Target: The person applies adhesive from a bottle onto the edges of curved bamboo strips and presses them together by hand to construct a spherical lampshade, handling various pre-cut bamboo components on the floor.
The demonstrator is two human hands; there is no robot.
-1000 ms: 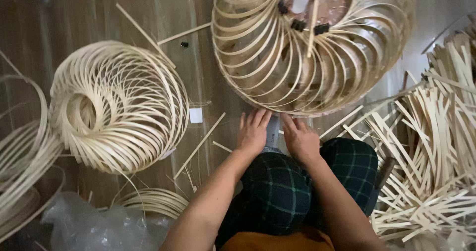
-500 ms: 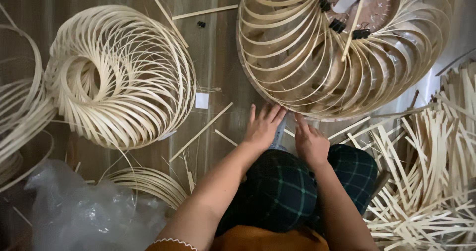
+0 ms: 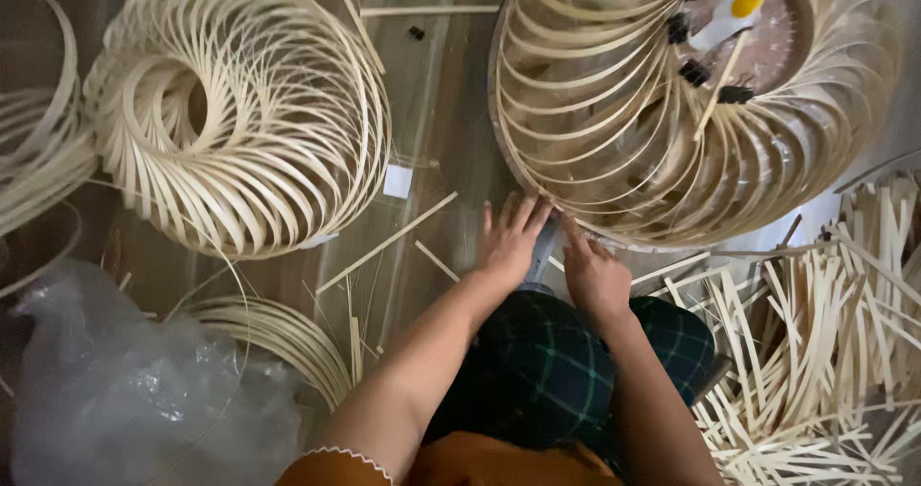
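A large round lampshade of curved bamboo strips (image 3: 614,131) lies on the wooden floor in front of me, with several black clips and a white bottle with a yellow cap (image 3: 727,18) at its centre. My left hand (image 3: 510,241) rests flat, fingers spread, at the shade's near rim. My right hand (image 3: 592,273) sits just beside it, fingers curled against the rim. A grey flat thing (image 3: 543,248) lies between the two hands; whether either hand grips anything is hidden. My knee in dark checked cloth (image 3: 547,371) is below them.
A second woven bamboo shade (image 3: 240,112) lies at the left, with loose bamboo hoops (image 3: 38,131) beyond it. A heap of cut bamboo strips (image 3: 825,352) fills the right. Crumpled clear plastic (image 3: 134,390) and a strip coil (image 3: 278,332) lie at lower left. Loose sticks scatter the floor.
The view has shifted so everything sits further right and closer. Both hands stay together at the shade's near rim, with the left hand's fingers spread a little wider.
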